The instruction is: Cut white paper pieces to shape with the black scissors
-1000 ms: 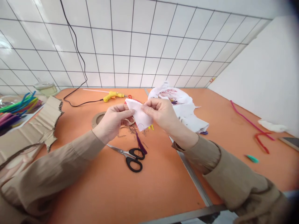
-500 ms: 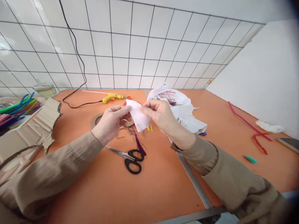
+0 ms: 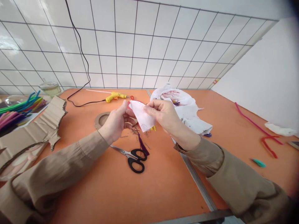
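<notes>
A small white cloth-like piece (image 3: 143, 115) with a red layer showing behind its upper edge is up above the table. My right hand (image 3: 162, 112) pinches its right side between thumb and fingers. At its left edge, my left hand (image 3: 118, 121) is closed around the red layer, thumb up and fingers curled, partly hidden behind the piece. Below lie black-handled scissors (image 3: 134, 159), blades slightly apart, and a purple tassel (image 3: 143, 144). A cardboard ring (image 3: 99, 119) is partly covered by my left hand. Yellow bits (image 3: 153, 128) show under the piece.
Behind my hands lies a yellow glue gun (image 3: 115, 96) with its cord. A white plastic bag (image 3: 184, 102) sits beyond my right hand. Torn cardboard (image 3: 44, 121) and colourful pipe cleaners (image 3: 23, 109) are at left, a glass cup (image 3: 50, 89) behind. Red pipe cleaners (image 3: 268, 146) lie at right.
My left thumb has lifted from the white face of the piece to its edge, and more red shows there. My right hand keeps its pinch. The view has shifted slightly left.
</notes>
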`<action>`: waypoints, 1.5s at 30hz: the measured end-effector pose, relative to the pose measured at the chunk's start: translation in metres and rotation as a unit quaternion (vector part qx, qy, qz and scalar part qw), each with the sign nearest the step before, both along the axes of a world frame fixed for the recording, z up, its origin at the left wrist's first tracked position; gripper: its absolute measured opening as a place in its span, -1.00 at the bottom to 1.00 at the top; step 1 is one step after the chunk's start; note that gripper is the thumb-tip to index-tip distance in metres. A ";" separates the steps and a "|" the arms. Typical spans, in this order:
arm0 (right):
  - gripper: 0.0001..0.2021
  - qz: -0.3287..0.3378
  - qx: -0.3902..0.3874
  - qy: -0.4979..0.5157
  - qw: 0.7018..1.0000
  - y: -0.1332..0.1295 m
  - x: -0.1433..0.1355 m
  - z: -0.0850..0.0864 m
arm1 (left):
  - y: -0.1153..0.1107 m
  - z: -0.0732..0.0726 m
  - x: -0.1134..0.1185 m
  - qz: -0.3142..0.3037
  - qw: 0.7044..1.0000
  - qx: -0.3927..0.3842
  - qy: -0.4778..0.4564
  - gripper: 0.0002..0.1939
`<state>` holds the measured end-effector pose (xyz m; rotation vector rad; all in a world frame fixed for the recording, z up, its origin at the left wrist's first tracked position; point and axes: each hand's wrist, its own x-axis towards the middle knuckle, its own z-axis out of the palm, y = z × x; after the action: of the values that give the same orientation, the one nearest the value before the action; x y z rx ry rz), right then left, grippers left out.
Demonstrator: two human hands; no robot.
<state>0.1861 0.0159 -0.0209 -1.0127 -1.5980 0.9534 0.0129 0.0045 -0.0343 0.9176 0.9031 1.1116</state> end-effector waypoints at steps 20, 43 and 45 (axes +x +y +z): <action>-0.75 0.071 -0.033 -0.003 0.997 -0.002 0.002 0.005 | -0.005 0.004 0.001 0.010 0.991 0.112 0.074 -0.79; -0.80 0.100 -0.083 0.045 0.991 0.007 0.006 -0.008 | -0.004 0.004 0.003 -0.014 0.998 0.055 -0.019 -0.76; -0.80 0.101 -0.087 0.058 0.989 0.006 0.006 -0.007 | -0.005 0.004 0.003 -0.005 0.998 0.060 -0.023 -0.77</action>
<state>0.1923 0.0222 -0.0280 -0.9046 -1.5619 1.2853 0.0155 -0.0001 -0.0300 0.9889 0.8000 1.1831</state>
